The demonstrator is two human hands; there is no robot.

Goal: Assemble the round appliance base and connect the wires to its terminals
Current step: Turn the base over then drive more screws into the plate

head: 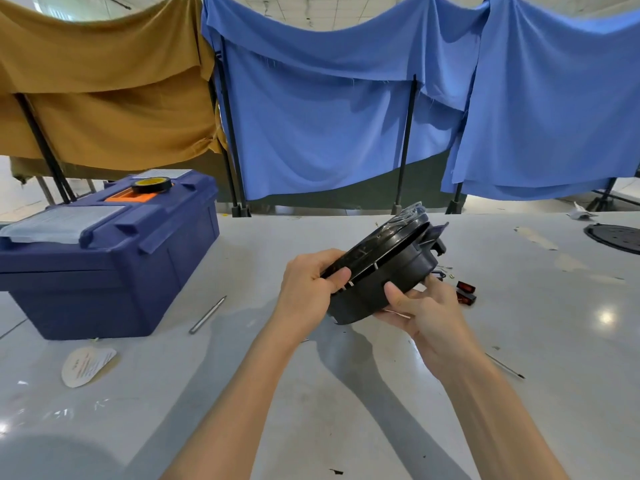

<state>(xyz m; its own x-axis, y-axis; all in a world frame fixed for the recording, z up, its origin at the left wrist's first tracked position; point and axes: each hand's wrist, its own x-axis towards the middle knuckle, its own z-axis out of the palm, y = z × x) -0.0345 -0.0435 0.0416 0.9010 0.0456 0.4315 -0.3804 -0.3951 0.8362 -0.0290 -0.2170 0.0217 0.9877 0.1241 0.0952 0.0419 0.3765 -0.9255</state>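
Both hands hold the round black appliance base (384, 268) tilted above the middle of the table (311, 420), clear of its surface. The left hand (311, 285) grips the upper rim, thumb curled over the edge. The right hand (422, 306) cups the lower wall from beneath, thumb pressed to its side.

A blue toolbox (110, 258) stands well to the left with a tape roll (151, 184) on its lid. A metal rod (207, 315) lies between the toolbox and the left forearm. Small red-and-black parts (465, 292) lie just beyond the right hand. A flat black disc (616, 237) sits at the table's far right edge. Bare tabletop lies near the person, under both forearms.
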